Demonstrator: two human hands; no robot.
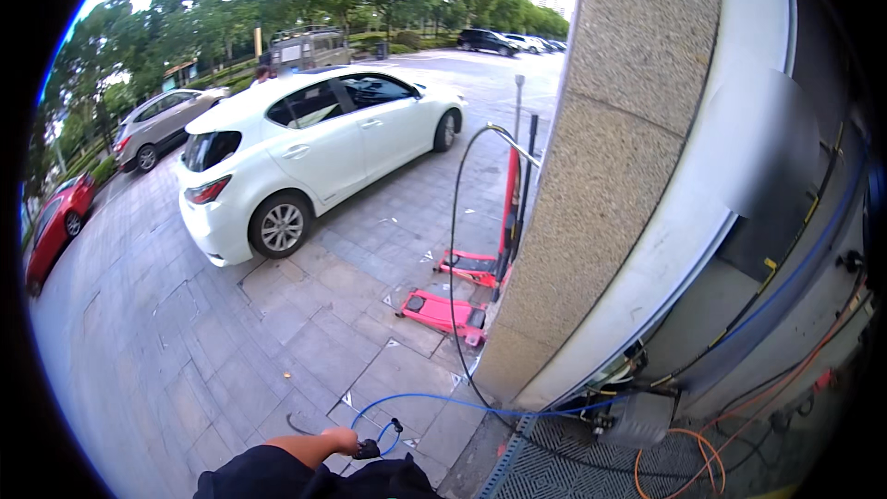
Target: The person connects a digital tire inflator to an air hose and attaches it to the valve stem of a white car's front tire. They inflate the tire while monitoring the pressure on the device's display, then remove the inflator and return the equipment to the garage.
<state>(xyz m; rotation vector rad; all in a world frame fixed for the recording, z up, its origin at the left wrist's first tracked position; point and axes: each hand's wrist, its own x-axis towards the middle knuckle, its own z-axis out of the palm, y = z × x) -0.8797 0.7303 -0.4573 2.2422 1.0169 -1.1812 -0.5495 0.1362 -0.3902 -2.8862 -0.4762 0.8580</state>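
Observation:
My left hand is low in the picture, its bare forearm coming out of a dark sleeve. Its fingers are closed around a small black object, too small to name surely. Right beside it, a thin blue hose makes a loop and carries a black fitting. I cannot tell whether hose and black object are joined. A thin dark curved piece shows just past my wrist. My right hand is not visible; dark clothing fills the bottom edge.
A white hatchback stands ahead on grey paving. Two red floor jacks sit by a stone pillar, with a black hose hanging there. Right lie a metal grate and an orange hose. Other parked cars line the left.

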